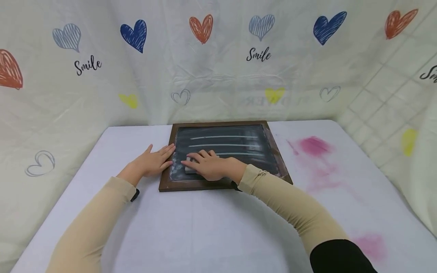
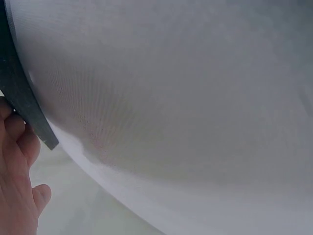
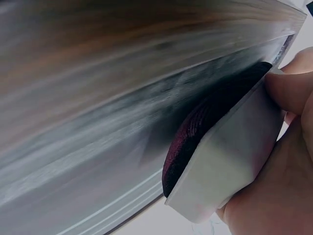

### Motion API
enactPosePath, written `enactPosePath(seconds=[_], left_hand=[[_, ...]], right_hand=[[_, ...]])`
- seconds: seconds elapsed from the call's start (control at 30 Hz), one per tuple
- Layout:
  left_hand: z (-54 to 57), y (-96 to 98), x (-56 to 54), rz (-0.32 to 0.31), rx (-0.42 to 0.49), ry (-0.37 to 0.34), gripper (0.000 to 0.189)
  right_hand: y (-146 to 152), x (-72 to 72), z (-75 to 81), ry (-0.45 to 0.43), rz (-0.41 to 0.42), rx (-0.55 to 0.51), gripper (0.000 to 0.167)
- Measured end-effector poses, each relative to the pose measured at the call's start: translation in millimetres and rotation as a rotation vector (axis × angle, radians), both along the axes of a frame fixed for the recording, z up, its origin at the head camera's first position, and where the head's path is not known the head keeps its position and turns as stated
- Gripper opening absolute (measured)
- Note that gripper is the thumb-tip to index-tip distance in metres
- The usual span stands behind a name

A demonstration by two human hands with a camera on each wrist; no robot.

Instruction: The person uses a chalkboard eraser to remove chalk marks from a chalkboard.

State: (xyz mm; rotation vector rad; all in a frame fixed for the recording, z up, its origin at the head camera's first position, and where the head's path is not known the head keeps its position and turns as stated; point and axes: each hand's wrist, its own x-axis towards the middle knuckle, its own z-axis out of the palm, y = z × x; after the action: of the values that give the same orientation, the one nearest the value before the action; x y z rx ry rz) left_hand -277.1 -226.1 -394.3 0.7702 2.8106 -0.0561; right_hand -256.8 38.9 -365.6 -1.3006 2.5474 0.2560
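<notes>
A chalkboard (image 1: 239,131) in a brown wooden frame lies on the table, with several white chalk lines (image 1: 225,146) across its dark surface. My right hand (image 1: 213,168) grips a chalkboard eraser (image 3: 234,152) on the board's left part. In the right wrist view the eraser has a pale body and a dark, reddish felt pad (image 3: 195,127), the felt facing the board. With fingers spread, my left hand (image 1: 151,162) rests on the left edge of the wooden frame. The left wrist view shows only part of that hand beside the frame's edge (image 2: 29,107).
A white-covered table (image 1: 191,227) carries the board. Pink stains (image 1: 315,146) mark the cloth at the right. Behind and beside the table hangs a pale curtain (image 1: 218,60) printed with hearts and the word "Smile".
</notes>
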Motion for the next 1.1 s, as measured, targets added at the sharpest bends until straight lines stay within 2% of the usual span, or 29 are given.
enactPosePath(seconds=[0.17,0.33,0.53,0.67,0.93,1.1], left_hand=[[-0.8,0.2,2.0,0.005,0.004,-0.021,0.068],[-3.8,-1.5,5.5,0.013,0.006,-0.022,0.068],[-6.0,-3.2,9.0,0.001,0.015,-0.032,0.069],[-5.0,-2.7,5.5,-0.008,0.018,-0.009,0.069],[0.4,-1.0,0.8,-0.015,0.016,0.007,0.068],[-1.3,-1.6,0.5,-0.014,0.020,0.015,0.069]], right_hand=[[-4,0.7,-3.3,-0.003,-0.009,-0.008,0.061],[15,-1.1,-7.4,-0.040,-0.034,-0.056,0.062],[65,-5.1,-10.9,-0.092,-0.088,-0.135,0.061],[103,-8.2,-9.2,-0.105,-0.138,-0.206,0.060],[165,-5.6,-6.5,-0.056,-0.197,-0.255,0.060],[196,-2.7,-3.2,-0.020,-0.227,-0.284,0.057]])
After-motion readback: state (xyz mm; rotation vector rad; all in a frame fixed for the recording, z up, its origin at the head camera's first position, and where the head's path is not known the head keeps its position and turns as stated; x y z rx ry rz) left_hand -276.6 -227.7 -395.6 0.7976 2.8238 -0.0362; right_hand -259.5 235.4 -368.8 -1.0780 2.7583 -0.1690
